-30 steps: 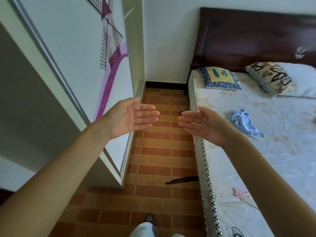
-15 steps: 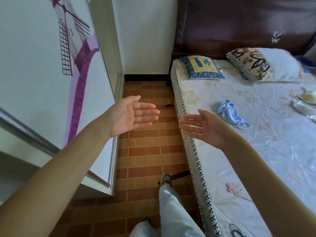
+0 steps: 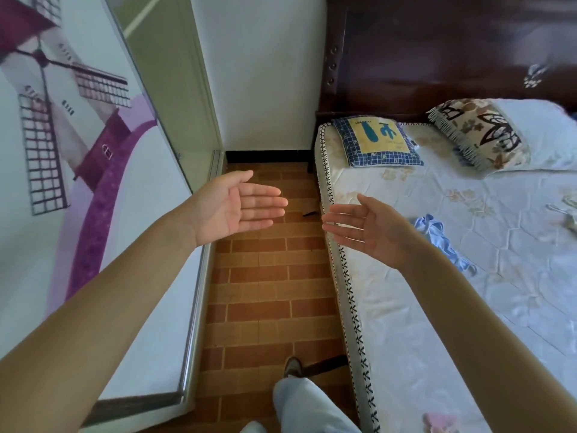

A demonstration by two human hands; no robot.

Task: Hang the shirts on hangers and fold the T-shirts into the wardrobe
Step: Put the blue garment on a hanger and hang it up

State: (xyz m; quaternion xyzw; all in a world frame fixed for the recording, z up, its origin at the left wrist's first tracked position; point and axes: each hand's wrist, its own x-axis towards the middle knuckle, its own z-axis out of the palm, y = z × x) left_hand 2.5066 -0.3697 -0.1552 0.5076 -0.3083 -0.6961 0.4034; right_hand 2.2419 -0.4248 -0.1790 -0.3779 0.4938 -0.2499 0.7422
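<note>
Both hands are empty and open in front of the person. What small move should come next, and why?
Probably the right hand should reach right and down to the crumpled blue garment on the bed. Both it and the left hand hold nothing, palms facing each other over the brick floor, and this garment lies just behind the right hand, the nearest clothing in view.

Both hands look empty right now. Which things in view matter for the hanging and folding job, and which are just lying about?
For the job:
- left hand, open, holding nothing
- right hand, open, holding nothing
- wardrobe door with the windmill picture
- crumpled blue garment on the bed

Just lying about:
- blue and yellow cushion
- fringed patterned pillow
- pink item at the bed's near edge, too blurred to identify
</note>
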